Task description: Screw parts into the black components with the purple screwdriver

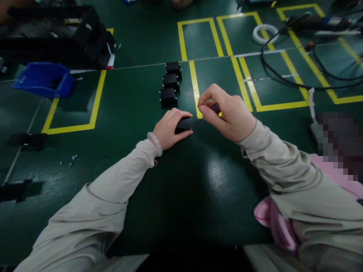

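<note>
My left hand (168,129), with a pale bangle at its wrist, grips a small black box-shaped part (183,125) against the green table. In my right hand (224,111) is a dark-handled screwdriver (216,108), held between thumb and fingers. Its thin shaft slants down to the left, and the tip meets or nearly meets the right end of the black part; I cannot tell if it touches. Just beyond, three similar black parts (169,96) stand in a row, small shiny screws showing at their ends.
Yellow tape outlines (200,20) mark the table. A blue bin (45,80) and a large black tray (85,37) are at left, loose screws (72,160) nearer. At right lie a white ring (265,34), a black cable (279,77) and pink cloth (272,217).
</note>
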Demonstrator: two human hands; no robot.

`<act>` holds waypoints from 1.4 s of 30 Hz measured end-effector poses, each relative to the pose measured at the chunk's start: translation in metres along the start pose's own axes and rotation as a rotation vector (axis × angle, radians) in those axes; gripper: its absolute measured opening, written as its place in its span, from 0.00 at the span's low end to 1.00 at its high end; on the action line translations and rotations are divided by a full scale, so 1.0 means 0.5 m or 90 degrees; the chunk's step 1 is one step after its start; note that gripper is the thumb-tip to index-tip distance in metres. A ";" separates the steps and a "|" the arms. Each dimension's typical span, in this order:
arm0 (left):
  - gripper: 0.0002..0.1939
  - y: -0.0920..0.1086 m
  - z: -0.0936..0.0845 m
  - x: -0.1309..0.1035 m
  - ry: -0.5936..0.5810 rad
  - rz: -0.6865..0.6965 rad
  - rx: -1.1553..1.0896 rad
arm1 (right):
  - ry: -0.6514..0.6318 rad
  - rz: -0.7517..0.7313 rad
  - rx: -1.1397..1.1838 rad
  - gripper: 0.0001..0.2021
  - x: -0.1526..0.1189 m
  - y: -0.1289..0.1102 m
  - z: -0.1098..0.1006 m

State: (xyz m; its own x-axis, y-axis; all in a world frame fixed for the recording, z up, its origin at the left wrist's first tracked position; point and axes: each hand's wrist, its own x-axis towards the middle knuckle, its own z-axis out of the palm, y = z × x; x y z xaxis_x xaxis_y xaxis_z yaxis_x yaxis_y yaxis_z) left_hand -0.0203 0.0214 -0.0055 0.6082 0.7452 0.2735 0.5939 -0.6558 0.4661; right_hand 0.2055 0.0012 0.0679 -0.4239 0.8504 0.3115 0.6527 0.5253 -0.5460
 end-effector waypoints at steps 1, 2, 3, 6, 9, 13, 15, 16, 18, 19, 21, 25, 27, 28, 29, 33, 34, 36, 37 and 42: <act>0.22 0.000 0.000 0.000 -0.001 0.000 0.000 | -0.001 0.001 0.002 0.12 0.000 0.000 0.000; 0.22 0.000 0.000 0.000 -0.001 0.001 0.000 | 0.000 0.001 0.006 0.12 0.000 0.000 0.000; 0.22 0.001 -0.001 0.000 -0.001 0.004 0.000 | 0.004 -0.002 0.008 0.13 0.000 0.000 0.001; 0.22 0.001 -0.001 -0.001 0.002 0.010 0.000 | 0.019 -0.012 0.009 0.13 -0.001 0.001 0.002; 0.22 0.001 -0.001 -0.001 0.001 0.007 0.001 | 0.019 -0.013 0.003 0.12 -0.002 0.003 0.002; 0.22 -0.001 0.001 -0.001 0.006 0.010 -0.003 | -0.004 -0.009 -0.008 0.13 0.000 0.006 0.000; 0.22 -0.002 0.002 -0.001 0.008 0.012 -0.003 | -0.002 -0.009 -0.018 0.14 0.000 0.007 -0.001; 0.22 -0.001 0.002 -0.001 0.007 0.011 -0.004 | 0.002 -0.007 -0.021 0.13 0.000 0.007 -0.002; 0.22 0.000 0.001 -0.001 0.005 0.008 -0.004 | 0.013 0.000 -0.023 0.11 0.000 0.006 -0.002; 0.22 0.000 0.000 -0.001 0.003 0.005 -0.005 | 0.017 0.003 -0.020 0.11 -0.001 0.006 -0.001; 0.22 0.002 -0.001 -0.001 -0.003 -0.001 -0.006 | 0.021 0.004 -0.016 0.12 -0.001 0.006 -0.001; 0.22 0.004 -0.003 0.000 -0.009 -0.012 -0.007 | 0.022 -0.006 -0.017 0.11 -0.002 0.009 0.000; 0.22 0.005 -0.003 0.000 -0.009 -0.013 -0.008 | 0.021 -0.005 -0.018 0.09 -0.002 0.009 0.000; 0.22 0.005 -0.003 0.000 -0.009 -0.012 -0.008 | 0.019 -0.004 -0.017 0.09 -0.002 0.009 0.000; 0.22 0.005 -0.003 0.000 -0.010 -0.010 -0.008 | 0.018 -0.004 -0.015 0.08 -0.002 0.009 0.000; 0.21 0.003 -0.001 0.000 -0.010 -0.004 -0.005 | 0.016 -0.008 -0.009 0.10 -0.002 0.008 0.000; 0.21 0.002 -0.001 0.000 -0.007 -0.002 -0.004 | 0.019 -0.011 -0.009 0.10 -0.002 0.009 0.001; 0.22 0.001 0.000 -0.001 -0.002 0.003 -0.002 | 0.024 -0.018 -0.007 0.10 -0.002 0.011 0.002; 0.22 0.000 0.000 -0.001 0.001 0.005 -0.002 | 0.026 -0.019 -0.008 0.10 -0.003 0.012 0.003; 0.22 0.001 -0.001 -0.001 -0.002 0.002 -0.002 | 0.026 -0.014 -0.009 0.11 -0.003 0.011 0.003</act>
State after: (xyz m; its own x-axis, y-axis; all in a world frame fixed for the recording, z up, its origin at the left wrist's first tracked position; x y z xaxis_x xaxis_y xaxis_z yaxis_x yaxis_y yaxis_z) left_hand -0.0205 0.0207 -0.0051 0.6118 0.7424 0.2731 0.5899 -0.6582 0.4676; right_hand 0.2088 0.0026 0.0632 -0.4119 0.8391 0.3552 0.6524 0.5438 -0.5279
